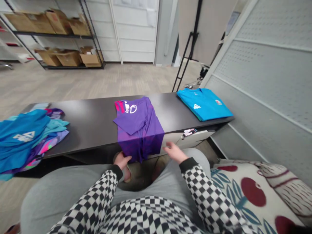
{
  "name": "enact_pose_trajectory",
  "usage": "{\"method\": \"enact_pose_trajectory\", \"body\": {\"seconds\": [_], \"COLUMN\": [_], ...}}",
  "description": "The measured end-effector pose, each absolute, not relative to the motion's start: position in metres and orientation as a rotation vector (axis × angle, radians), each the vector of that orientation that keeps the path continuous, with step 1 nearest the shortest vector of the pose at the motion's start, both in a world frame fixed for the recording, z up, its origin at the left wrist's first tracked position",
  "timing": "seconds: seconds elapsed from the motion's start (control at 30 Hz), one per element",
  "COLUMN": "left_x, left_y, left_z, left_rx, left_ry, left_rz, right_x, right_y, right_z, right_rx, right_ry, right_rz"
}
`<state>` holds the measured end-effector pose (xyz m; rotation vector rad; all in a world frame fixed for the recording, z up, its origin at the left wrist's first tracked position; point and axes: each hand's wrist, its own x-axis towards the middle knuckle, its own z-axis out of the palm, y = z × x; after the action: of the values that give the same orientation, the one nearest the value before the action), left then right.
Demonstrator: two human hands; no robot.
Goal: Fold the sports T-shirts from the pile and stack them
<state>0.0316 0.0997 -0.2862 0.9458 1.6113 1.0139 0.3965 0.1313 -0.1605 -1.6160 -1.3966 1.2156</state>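
Where purple shirt (142, 128) hangs; L fingers (126, 159) at edge, grip unclear; R fingers (171, 149) empty, beside

Purple shirt (140, 125), checkered sleeves (109, 185)

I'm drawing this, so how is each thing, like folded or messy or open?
Purple shirt: hanging over the table edge
Blue shirt on the right: folded flat
Clothes on the left: heaped
Lower right shelf box: open
Left hand: touching purple shirt
Right hand: empty
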Motion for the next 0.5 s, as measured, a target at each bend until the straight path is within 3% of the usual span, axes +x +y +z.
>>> {"method": "enact_pose_trajectory", "body": {"seconds": [0.2,0.5], "left_x": [0.038,0.054], "left_y": [0.084,0.071], "left_z": [-0.277,-0.269], "left_rx": [0.969,0.853], "left_ry": [1.535,1.446], "left_rz": [0.953,0.857], "right_x": [0.375,0.35], "right_y": [0.137,0.14], "right_z": [-0.16,-0.197], "right_rx": [-1.536,-1.538], "right_ry": [-1.513,-1.59], "right_rz": [1.354,1.539]}}
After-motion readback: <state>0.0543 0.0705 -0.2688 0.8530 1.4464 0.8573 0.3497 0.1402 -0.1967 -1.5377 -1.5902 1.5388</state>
